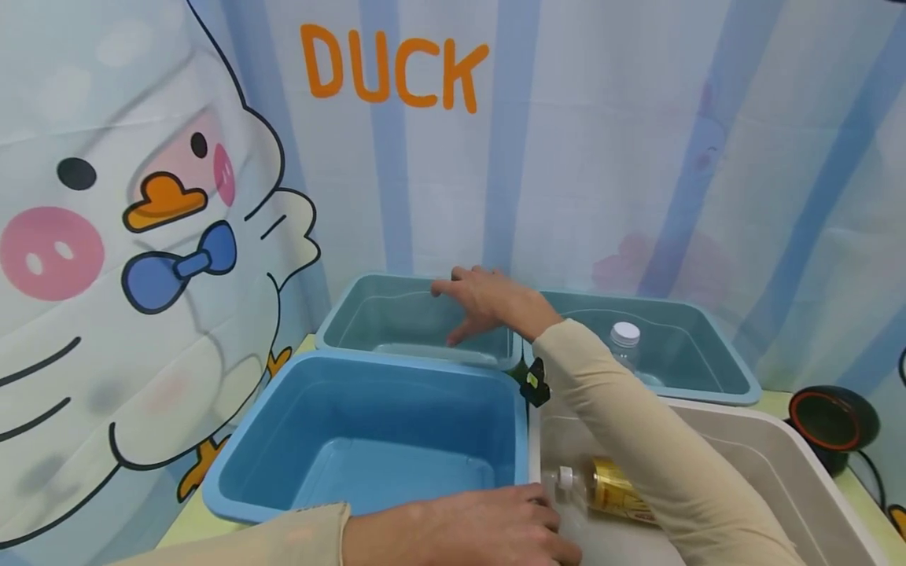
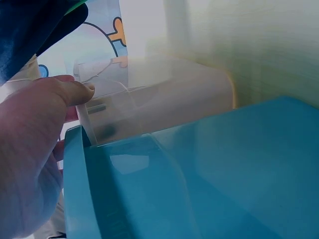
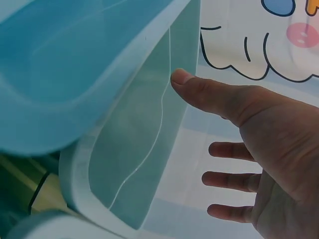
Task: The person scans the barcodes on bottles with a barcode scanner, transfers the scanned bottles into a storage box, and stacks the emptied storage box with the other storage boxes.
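Note:
My right hand (image 1: 491, 303) is over the back-left green bin (image 1: 418, 355), thumb and fingers spread apart with nothing between them. In the right wrist view, its thumb (image 3: 209, 92) overlaps the green bin's wall. Low in the head view, my left hand (image 1: 463, 528) lies across the near side of the blue bin (image 1: 361, 359), its fingers reaching over the beige bin (image 1: 750, 424). The left wrist view has its thumb (image 2: 77, 93) at the beige bin's rim, beside the blue wall, and no object in the hand.
Inside the beige bin lie a clear bottle end with a white cap (image 1: 565, 477) and a gold printed cylinder (image 1: 619, 491). A white-capped bottle (image 1: 624, 342) stands in the back-right green bin (image 1: 708, 365). A dark round device (image 1: 831, 420) with a cable is at the right.

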A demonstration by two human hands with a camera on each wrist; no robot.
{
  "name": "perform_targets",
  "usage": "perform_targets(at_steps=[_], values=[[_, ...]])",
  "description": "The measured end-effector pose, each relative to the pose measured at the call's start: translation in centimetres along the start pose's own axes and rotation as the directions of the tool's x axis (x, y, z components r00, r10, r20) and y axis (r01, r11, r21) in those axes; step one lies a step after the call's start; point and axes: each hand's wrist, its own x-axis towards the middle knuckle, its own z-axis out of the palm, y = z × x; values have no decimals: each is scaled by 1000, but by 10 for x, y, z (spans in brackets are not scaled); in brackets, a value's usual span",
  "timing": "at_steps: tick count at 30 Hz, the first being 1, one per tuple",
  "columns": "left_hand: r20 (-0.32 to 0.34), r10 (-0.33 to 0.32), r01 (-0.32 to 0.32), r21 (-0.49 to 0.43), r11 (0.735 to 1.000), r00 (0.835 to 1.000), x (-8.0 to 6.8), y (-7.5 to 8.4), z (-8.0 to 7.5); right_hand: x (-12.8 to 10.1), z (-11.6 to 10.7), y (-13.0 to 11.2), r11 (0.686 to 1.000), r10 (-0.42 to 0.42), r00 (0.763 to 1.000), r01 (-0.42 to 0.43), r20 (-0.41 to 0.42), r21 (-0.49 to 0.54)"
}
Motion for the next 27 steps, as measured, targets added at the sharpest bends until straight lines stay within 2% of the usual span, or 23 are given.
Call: perform_targets(at_steps=[17,27], values=[[48,-7,11,-63,998,999,1,-3,-4,-42,-9,35,999,40,998,-39,-52,30],[26,-8,10,-69,998,1000,2,-1,-1,-80,-2,60,994,87,992,-80,-91,79]])
